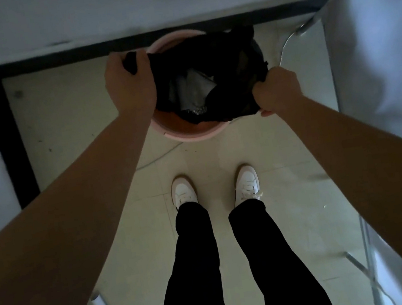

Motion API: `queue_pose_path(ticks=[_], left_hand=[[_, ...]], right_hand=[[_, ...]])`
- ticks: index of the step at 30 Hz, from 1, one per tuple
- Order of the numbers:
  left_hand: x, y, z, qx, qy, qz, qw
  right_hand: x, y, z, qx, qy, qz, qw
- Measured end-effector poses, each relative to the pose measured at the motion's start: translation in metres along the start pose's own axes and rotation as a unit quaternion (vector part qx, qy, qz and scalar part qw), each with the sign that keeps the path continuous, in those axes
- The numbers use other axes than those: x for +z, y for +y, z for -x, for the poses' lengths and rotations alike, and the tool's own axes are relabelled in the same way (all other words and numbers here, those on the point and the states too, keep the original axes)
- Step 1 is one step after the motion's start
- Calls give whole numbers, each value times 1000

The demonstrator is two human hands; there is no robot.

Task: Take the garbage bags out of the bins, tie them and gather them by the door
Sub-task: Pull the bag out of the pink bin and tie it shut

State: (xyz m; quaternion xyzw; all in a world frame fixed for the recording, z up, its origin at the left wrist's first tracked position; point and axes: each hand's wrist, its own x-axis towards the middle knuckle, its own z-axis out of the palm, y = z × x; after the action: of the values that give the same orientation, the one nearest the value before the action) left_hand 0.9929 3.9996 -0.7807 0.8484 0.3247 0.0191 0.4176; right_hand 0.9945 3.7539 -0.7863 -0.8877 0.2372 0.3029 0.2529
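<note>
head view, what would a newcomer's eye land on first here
Two bare arms reach down to a pink bin against the far wall, the left hand and right hand each gripping an edge of its black garbage bag. Below them stand white sneakers on the pale tiled floor.

The bin (193,133) stands on the floor (70,115) against the wall (119,7), ahead of the shoes (183,190), bag (228,68) inside.

no readable text, no labels, no brands, no numbers, no signs anywhere in view
</note>
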Motion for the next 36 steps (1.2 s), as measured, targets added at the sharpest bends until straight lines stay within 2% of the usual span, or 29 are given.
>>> queue_pose_path(ticks=[2, 4, 7, 10, 11, 14, 15, 18, 19, 22, 25, 27, 29, 33, 36], left_hand=[[-28, 26, 2, -8, -14, 43, 999], [-60, 56, 10, -18, -29, 93, 995], [-113, 103, 30, -33, -39, 121, 991], [-169, 147, 57, -34, -15, 158, 987], [-189, 160, 67, -28, 4, 169, 985], [-249, 198, 92, -10, 29, 151, 988], [-270, 211, 98, -3, 43, 141, 989], [-330, 243, 116, 26, 121, 154, 980], [-348, 251, 123, 35, 130, 146, 980], [-389, 266, 143, 14, 117, 129, 985], [-430, 279, 155, -27, 171, 233, 957], [-458, 285, 160, -11, 191, 271, 943], [-483, 285, 160, 39, 195, 242, 950], [-531, 271, 157, 110, 210, 93, 967], [-566, 248, 152, 123, 172, 92, 973]], right_hand=[[-29, -16, 17, -79, 119, 42, 989], [-61, -38, 39, -124, 170, 34, 977], [-110, -70, 81, -157, 151, -78, 973], [-157, -98, 141, -235, 211, -197, 928], [-171, -108, 159, -248, 202, -212, 923], [-207, -138, 206, -266, 97, -172, 944], [-220, -149, 221, -290, 102, -173, 936], [-256, -176, 267, -380, 194, -246, 870], [-265, -184, 278, -402, 188, -246, 862], [-278, -207, 302, -429, 92, -201, 876], [-289, -235, 322, -447, 67, -248, 857], [-292, -253, 338, -451, 41, -279, 847], [-293, -268, 356, -447, -14, -307, 840], [-288, -290, 396, -431, -111, -366, 817], [-275, -306, 421, -444, -135, -358, 810]])
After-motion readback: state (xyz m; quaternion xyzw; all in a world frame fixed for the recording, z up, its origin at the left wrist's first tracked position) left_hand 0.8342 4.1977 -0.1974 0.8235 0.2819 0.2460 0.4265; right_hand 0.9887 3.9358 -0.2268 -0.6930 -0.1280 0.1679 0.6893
